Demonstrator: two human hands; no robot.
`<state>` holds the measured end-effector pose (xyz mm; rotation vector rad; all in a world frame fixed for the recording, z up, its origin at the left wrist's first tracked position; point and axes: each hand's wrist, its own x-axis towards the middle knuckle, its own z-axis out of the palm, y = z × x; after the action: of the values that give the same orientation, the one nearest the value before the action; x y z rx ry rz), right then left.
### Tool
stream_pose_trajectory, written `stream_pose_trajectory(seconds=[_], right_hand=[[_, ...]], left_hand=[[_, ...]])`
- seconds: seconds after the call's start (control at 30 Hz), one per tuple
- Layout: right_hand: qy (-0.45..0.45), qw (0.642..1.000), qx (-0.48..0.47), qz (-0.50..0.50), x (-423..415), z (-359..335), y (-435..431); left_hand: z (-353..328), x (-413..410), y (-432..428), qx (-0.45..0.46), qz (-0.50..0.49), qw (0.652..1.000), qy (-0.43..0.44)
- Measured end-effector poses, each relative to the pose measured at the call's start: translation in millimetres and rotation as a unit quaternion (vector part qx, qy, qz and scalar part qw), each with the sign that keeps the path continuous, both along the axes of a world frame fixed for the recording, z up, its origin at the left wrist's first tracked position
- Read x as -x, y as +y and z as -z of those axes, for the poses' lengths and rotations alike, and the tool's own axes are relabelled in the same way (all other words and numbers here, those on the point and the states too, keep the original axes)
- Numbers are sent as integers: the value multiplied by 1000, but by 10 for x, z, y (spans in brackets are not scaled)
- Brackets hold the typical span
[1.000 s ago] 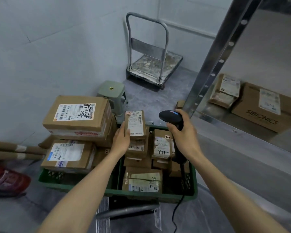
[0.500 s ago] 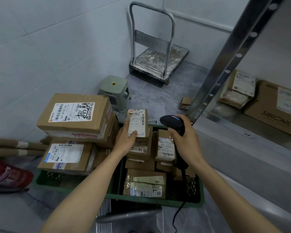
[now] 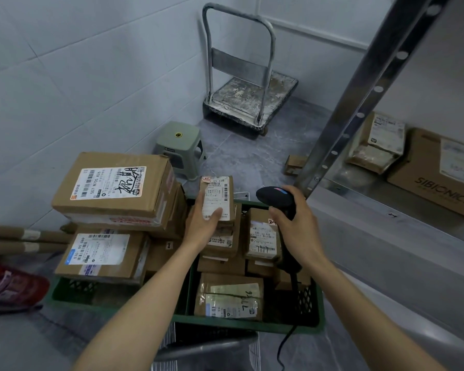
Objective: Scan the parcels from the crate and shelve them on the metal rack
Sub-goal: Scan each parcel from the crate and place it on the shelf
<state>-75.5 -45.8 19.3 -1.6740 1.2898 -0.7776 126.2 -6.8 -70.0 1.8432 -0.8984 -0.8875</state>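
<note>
**Inspector:** What has changed in the last second?

**Clerk:** The rack [image 3: 370, 97] and crate [image 3: 239, 324] are as they were; the parcel [image 3: 220, 194] is still over the crate's middle stack; the left hand [image 3: 202, 223] has shifted, its thumb now across the lower label; the scanner [image 3: 275, 196] has stayed just right of it.

**Inspector:** What does that mean for the task?

**Clerk:** By my judgement, the parcel is presented for scanning and not yet shelved; many more remain in the crate.

**Inspector:** And the hands?

**Clerk:** The left hand grips the parcel's near end; the right hand [image 3: 298, 228] is wrapped round the scanner's handle.

**Inspector:** Which way does the parcel point?

**Clerk:** Its long axis runs away from the person; the label faces the camera; the scanner's nose points left toward it.
</note>
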Motion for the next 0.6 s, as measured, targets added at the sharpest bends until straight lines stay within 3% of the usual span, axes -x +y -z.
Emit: stream_pose_trajectory(seconds=[0.6], right_hand=[[-19, 1000, -6, 6, 94, -17, 66]], left_hand=[[-53, 96, 50, 12, -18, 1000, 11]])
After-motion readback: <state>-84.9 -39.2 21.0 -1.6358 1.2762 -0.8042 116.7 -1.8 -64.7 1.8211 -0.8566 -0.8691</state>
